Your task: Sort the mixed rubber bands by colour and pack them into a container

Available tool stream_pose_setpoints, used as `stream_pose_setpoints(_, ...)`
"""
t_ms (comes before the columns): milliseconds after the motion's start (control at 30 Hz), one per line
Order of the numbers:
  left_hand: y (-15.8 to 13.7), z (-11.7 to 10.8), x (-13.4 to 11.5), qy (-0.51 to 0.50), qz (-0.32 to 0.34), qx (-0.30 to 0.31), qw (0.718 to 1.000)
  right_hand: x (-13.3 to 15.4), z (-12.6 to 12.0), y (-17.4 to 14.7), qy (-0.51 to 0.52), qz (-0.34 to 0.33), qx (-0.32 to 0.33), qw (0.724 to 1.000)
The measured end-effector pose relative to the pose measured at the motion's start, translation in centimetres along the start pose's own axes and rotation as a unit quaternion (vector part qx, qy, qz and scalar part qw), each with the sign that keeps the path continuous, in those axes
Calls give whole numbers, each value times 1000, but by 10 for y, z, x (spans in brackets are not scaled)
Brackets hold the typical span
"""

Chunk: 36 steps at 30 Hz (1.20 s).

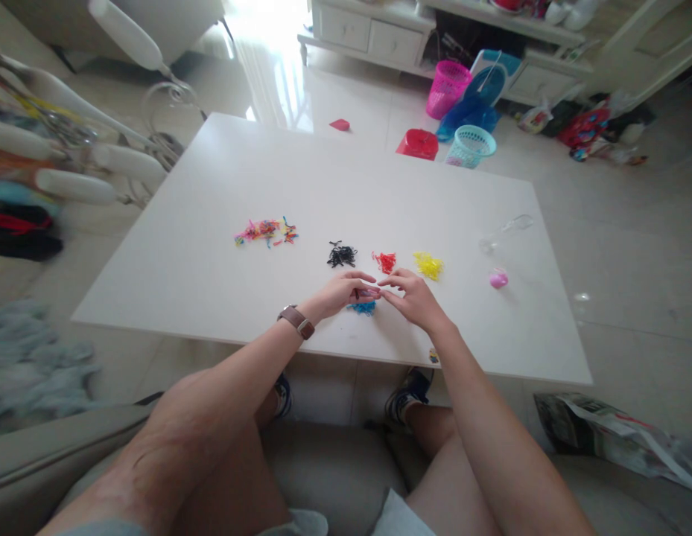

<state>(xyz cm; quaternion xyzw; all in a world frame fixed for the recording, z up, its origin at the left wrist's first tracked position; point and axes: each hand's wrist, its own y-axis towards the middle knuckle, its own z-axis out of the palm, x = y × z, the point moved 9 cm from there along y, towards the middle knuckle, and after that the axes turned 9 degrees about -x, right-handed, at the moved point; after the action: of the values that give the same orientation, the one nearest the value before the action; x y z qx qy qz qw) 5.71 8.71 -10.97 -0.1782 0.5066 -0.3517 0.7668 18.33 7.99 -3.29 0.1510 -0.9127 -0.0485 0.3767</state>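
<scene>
Head view: left hand (346,292) is held half open, small pieces apparently carried on its fingers, their kind not discernible; right hand (410,298) is loosely curled, fingertips almost meeting the left's, any grip hidden. From there, blue pile (363,307) is seen at 7 o'clock, black pile (342,257) at 10, red pile (386,263) at 12. Judged risk: colours could be mixed by pieces slipping off loose fingers, or piles scattered by brushing fingers.

Blue pile (363,308) partly behind the left grip (350,290), any contents there a blur.
</scene>
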Motion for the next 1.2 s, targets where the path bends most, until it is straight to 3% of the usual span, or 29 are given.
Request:
stream_pose_setpoints(233, 2, 1, 3, 4, 8, 7, 1000, 12, 15, -3, 34, -41, 28, 998)
stream_pose_setpoints(1200, 1, 4, 7, 5, -7, 40, 999, 11, 18, -4, 35, -28, 54, 998)
